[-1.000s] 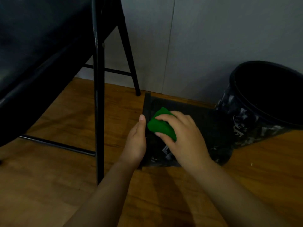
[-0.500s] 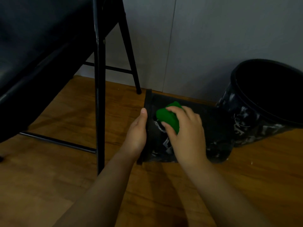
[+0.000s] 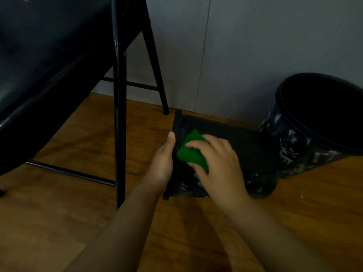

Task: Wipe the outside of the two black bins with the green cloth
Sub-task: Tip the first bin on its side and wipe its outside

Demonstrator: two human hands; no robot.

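We see the right hand [image 3: 220, 165] pinching the green cloth [image 3: 191, 154] against the toppled black bin [image 3: 249, 150], the left hand [image 3: 162, 165] pressing straight-fingered along its rim.

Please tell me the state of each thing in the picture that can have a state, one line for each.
Lying bin: on its side on the floor, rim to the left.
Second bin: tilted, open, untouched.
Green cloth: bunched, pressed on the lying bin.
Right hand: grips the cloth.
Left hand: fingers straight, steadying the lying bin's rim.
Folding chair: unfolded, standing.
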